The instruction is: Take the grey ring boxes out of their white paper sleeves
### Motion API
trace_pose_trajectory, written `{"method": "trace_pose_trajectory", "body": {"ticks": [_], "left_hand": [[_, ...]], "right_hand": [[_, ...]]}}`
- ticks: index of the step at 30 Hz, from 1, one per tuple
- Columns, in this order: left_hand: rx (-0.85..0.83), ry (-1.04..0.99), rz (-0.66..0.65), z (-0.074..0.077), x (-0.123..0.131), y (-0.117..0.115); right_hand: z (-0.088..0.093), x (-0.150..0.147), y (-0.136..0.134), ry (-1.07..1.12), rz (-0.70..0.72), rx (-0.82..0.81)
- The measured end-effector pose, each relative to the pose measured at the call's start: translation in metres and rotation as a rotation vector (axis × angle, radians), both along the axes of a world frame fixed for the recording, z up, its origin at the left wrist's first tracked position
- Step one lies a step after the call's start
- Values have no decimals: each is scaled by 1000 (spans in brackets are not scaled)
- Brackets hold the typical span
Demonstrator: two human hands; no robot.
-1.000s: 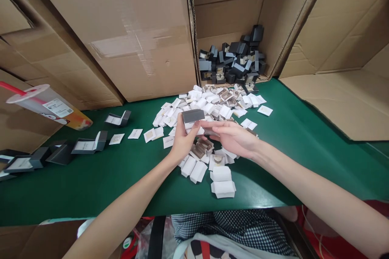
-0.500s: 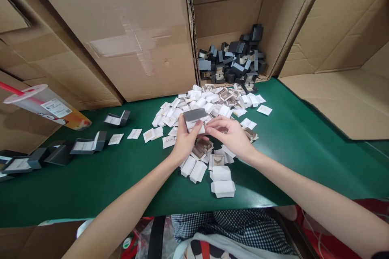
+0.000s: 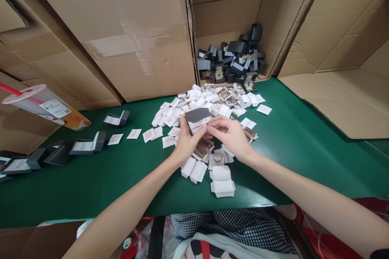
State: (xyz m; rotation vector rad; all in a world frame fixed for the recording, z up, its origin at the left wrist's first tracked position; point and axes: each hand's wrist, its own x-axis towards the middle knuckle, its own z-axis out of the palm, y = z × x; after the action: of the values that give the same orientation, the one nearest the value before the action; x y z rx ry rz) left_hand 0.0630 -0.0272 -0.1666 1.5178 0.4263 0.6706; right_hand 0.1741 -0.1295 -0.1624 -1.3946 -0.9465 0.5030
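Note:
My left hand grips a small dark grey box with its lid raised, held above a heap of white inserts on the green table. My right hand meets it from the right, fingertips pinched on a white insert at the box's opening. A brown-lined insert lies just below both hands. Both hands are closed.
A cardboard carton at the back holds a pile of dark boxes. Several open dark boxes line the left side. A plastic drink cup lies tilted at far left. Cardboard walls surround the table. Folded white inserts sit near the front edge.
My right hand has drawn in from flat and reaching to a pinch at the box. The box in my left hand has tilted slightly to the right.

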Motion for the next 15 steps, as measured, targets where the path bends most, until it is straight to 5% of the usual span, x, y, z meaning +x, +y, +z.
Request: {"method": "trace_pose_trajectory", "body": {"ticks": [15], "left_hand": [[-169,-3,-125,7,1,-3]], "right_hand": [[2,4,-2,101,-31,-3]]}}
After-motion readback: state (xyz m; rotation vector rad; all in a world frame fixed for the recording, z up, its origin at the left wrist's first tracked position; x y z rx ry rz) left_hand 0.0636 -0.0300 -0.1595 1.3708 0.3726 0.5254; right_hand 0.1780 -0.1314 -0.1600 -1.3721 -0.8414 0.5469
